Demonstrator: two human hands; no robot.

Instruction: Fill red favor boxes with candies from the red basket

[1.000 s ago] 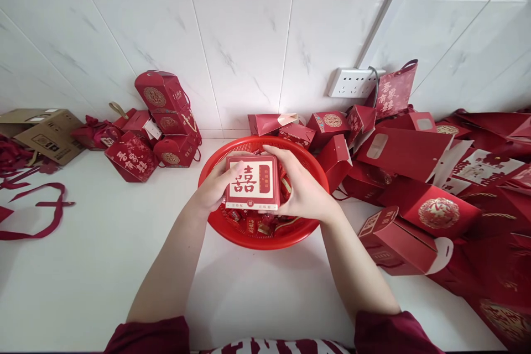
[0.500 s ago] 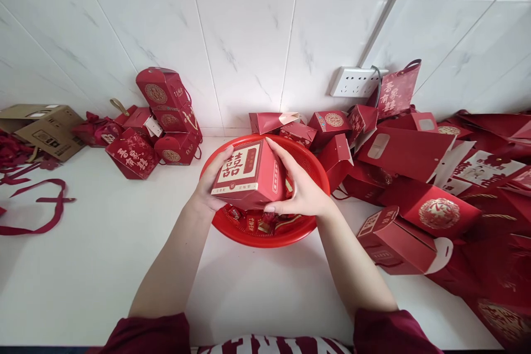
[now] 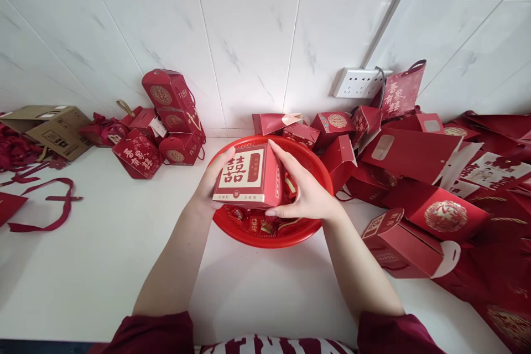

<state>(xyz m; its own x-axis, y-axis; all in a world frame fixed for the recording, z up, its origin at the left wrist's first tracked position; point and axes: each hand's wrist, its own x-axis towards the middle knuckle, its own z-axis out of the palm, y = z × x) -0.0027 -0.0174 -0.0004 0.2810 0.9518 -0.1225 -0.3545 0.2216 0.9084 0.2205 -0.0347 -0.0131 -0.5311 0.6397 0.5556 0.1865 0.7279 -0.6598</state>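
Between my two hands is a red gift box point(image 3: 249, 174) with a cream panel bearing a large red double-happiness character. My left hand point(image 3: 211, 182) wraps around its left side. On the right side, my right hand point(image 3: 305, 188) grips it, thumb low near the front corner and fingers along the back edge. The box is held above a round red plastic basket point(image 3: 271, 240). Red-wrapped sweets point(image 3: 255, 224) lie inside the basket, partly hidden by the box and my hands.
Left of the basket stand stacked red gift boxes point(image 3: 172, 116), a brown cardboard box point(image 3: 60, 130) and a red ribbon point(image 3: 66, 204). Many red boxes and bags point(image 3: 440, 213) crowd the right side of the white table point(image 3: 124, 254). A power strip point(image 3: 360, 83) is by the tiled wall.
The box has tilted slightly, so its cream panel faces me more and its right side shows less. Both hands keep their hold. The view has shifted a little left.
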